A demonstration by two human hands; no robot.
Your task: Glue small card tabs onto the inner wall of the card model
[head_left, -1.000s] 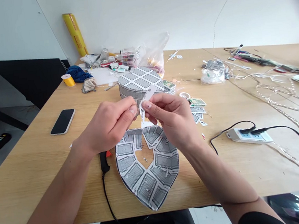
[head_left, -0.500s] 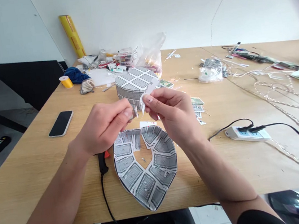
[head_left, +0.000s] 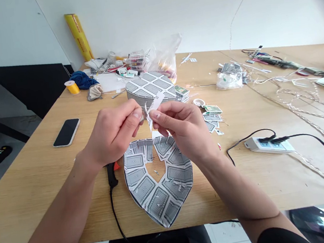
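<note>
My right hand pinches a narrow white card strip between thumb and fingers, over the middle of the table. Beside it, my left hand is closed on something mostly hidden in its fingers; a thin curled sliver shows between the two hands. Below them lies a heart-like ring of grey-patterned playing cards with raised sides and an open centre. Behind the hands stands a round box covered in the same cards.
A black-handled tool with a red trigger lies left of the ring, its cord running off the front edge. Phone at left, power strip at right, loose cards and tape roll right of the box.
My right hand has moved slightly left and down, closer to my left hand, and the strip stands at a changed angle. The tape roll has come into view.
</note>
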